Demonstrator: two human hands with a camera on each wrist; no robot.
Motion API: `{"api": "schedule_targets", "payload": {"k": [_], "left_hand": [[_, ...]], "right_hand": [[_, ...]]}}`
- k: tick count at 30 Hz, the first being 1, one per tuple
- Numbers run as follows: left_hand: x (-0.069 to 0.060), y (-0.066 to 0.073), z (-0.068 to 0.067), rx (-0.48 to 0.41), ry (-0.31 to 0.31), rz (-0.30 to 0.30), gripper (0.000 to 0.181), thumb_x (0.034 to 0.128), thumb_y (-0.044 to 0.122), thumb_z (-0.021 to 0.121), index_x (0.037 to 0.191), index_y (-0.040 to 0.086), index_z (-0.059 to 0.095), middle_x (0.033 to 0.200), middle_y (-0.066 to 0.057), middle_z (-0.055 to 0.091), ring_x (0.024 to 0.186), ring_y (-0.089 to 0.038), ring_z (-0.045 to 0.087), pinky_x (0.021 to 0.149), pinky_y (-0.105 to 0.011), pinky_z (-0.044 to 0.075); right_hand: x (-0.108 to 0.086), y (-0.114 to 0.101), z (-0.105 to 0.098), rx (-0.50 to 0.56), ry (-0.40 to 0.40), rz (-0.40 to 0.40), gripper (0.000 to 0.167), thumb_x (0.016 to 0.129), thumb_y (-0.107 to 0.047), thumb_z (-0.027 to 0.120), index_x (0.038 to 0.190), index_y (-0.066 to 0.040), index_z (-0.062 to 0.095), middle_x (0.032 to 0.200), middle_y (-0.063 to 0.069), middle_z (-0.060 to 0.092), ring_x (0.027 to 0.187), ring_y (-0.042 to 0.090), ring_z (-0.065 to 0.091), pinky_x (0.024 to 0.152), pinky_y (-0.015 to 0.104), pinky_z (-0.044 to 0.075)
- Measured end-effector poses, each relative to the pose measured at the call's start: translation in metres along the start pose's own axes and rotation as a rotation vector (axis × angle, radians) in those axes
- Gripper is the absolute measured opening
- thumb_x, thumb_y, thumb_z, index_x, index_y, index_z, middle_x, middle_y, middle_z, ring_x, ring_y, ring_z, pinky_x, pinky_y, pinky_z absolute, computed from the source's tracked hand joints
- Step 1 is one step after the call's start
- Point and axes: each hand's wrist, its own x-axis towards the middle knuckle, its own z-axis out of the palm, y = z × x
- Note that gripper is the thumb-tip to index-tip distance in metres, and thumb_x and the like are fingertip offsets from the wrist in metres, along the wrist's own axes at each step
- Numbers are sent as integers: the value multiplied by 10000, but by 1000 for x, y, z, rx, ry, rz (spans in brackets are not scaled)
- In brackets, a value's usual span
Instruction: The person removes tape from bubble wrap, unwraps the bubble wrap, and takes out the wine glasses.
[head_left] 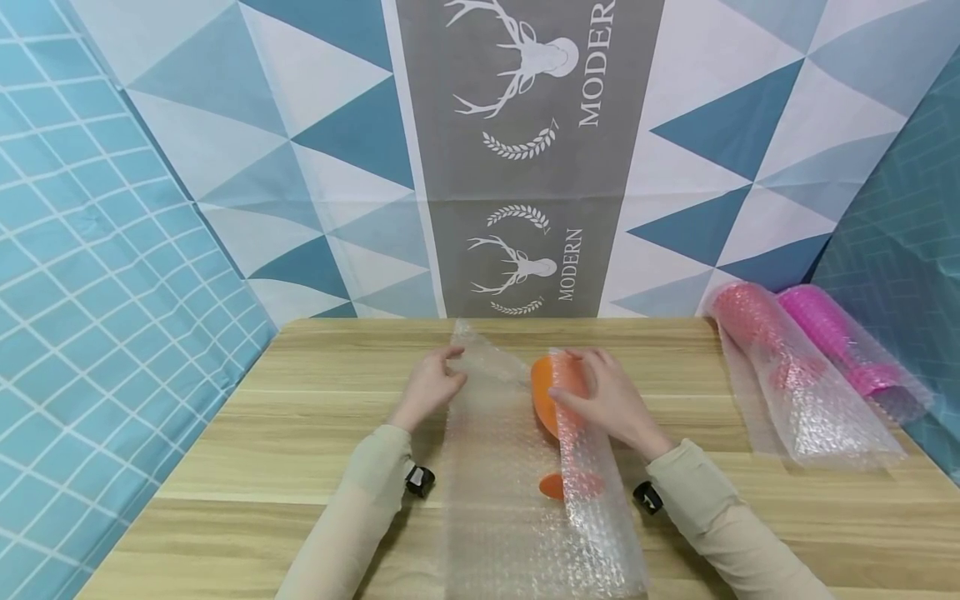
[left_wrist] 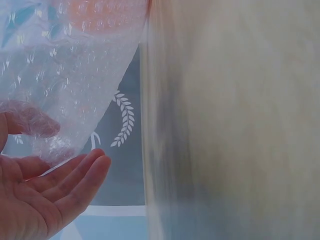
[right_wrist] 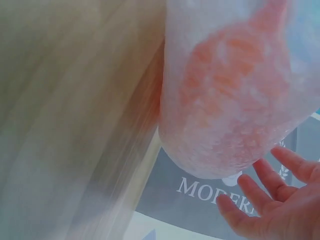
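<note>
A sheet of bubble wrap lies on the table, its right side folded over an orange goblet-like cup. Part of the cup's bowl and foot show past the fold; in the right wrist view the orange shape is blurred through the wrap. My left hand is at the far left corner of the sheet, and the left wrist view has that corner between thumb and fingers. Over the folded part beside the bowl, my right hand touches the wrap, its fingers spread and fairly straight.
At the right end of the wooden table lie a red item and a pink item, each rolled in bubble wrap. A patterned cloth hangs behind the table's far edge.
</note>
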Motion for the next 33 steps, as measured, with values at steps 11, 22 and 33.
{"api": "schedule_targets", "payload": {"k": [11, 22, 33], "left_hand": [[0, -1, -6, -30, -11, -30, 483, 755, 45, 560, 1233, -11, 525, 1175, -169, 593, 406, -63, 365, 403, -226, 340], [1, -8, -8, -6, -4, -38, 475, 749, 44, 564, 1221, -2, 537, 1183, -170, 591, 506, -74, 483, 458, -224, 391], [2, -10, -9, -16, -12, -50, 473, 753, 39, 554, 1223, -9, 533, 1189, -189, 583, 412, -59, 366, 417, -219, 329]], "right_hand": [[-1, 8, -5, -3, 18, 37, 560, 789, -197, 593, 1325, -136, 443, 1225, 127, 450, 1109, 322, 454, 885, 574, 404], [0, 17, -9, 11, 34, 67, 487, 787, -140, 560, 1269, -119, 499, 1203, 154, 450, 1093, 340, 458, 891, 557, 399], [1, 29, -14, 35, 103, 72, 311, 839, -121, 569, 1139, -40, 581, 1172, 181, 501, 1081, 361, 485, 900, 540, 405]]}}
